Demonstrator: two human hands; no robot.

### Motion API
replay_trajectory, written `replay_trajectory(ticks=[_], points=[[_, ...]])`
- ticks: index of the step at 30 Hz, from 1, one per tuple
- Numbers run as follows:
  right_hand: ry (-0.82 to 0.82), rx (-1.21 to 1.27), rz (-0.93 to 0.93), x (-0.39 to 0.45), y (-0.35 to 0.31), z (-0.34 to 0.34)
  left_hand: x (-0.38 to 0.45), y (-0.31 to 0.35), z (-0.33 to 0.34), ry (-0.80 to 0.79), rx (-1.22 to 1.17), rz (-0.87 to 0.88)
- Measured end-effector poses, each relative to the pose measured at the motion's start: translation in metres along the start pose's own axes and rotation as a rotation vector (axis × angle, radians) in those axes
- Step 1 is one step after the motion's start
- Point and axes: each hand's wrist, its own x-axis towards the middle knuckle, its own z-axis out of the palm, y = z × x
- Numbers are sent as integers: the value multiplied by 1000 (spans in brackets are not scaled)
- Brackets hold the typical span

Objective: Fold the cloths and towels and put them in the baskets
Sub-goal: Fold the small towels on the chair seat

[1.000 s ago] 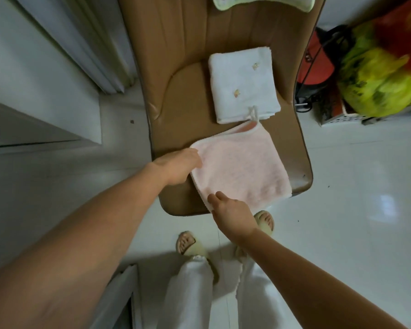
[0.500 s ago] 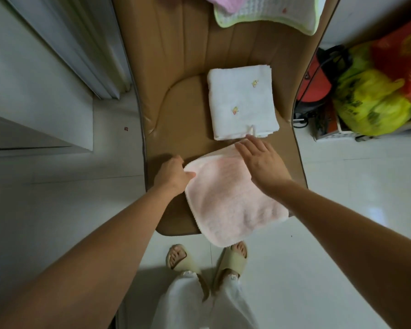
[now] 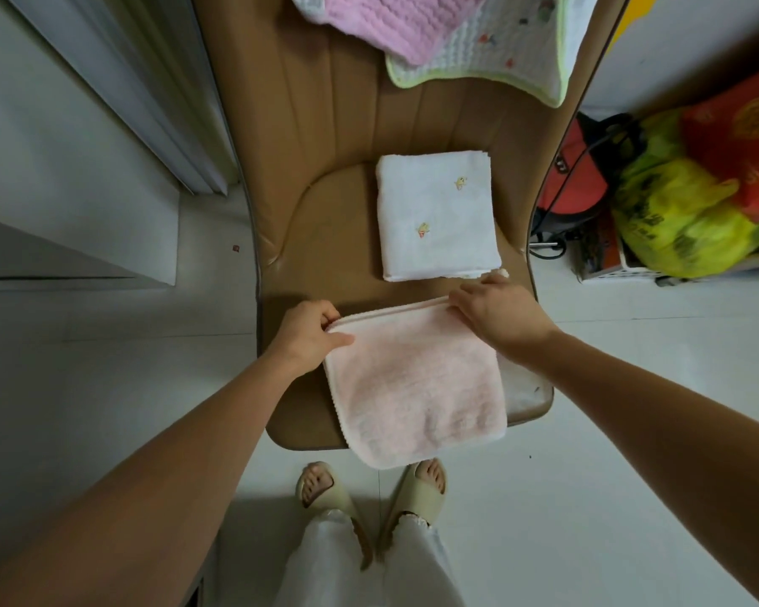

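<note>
While both hands are working at the far edge of the pink towel (image 3: 413,383), which is lying across the front of the brown chair seat (image 3: 325,238) with its near end drooping over the seat's lip, the fold is looking only partly made. The left hand (image 3: 305,332) is pinching the far left corner, thumb on top and fingers curled underneath; the right hand (image 3: 496,308) is gripping the far right corner, its fingers bent over the hem. To do this step well, I judge that both corners should be travelling together, level and taut, so the edges are meeting squarely and the soft pile is not bunching; the overhanging end is likely to be dragging the cloth off the seat unless it is being drawn back first. Just beyond the right hand, a folded white towel (image 3: 437,216) is sitting on the seat, nearly touching the knuckles, so it is crowding the working space and risking being nudged out of shape. Farther back, a pink knitted cloth (image 3: 395,24) and a white cloth with green trim (image 3: 513,54) are waiting, unfolded, on the chair back. Bags and a red item (image 3: 575,177) are crowding the floor to the right; a white basket (image 3: 632,270) is peeking out beneath them, mostly hidden.
</note>
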Motion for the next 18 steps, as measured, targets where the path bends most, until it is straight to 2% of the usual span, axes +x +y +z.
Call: replay_trajectory(ticks=[5, 9, 13, 15, 18], points=[[-63, 70, 189, 23, 6, -4, 15, 12, -5, 163, 80, -41], [128, 419, 402, 41, 7, 0, 32, 18, -11, 320, 72, -96], [270, 602, 589, 13, -11, 14, 35, -2, -2, 284, -12, -218], [250, 679, 742, -13, -24, 29, 20, -14, 11, 269, -47, -259], [66, 911, 1022, -45, -41, 53, -14, -19, 35, 268, -81, -292]])
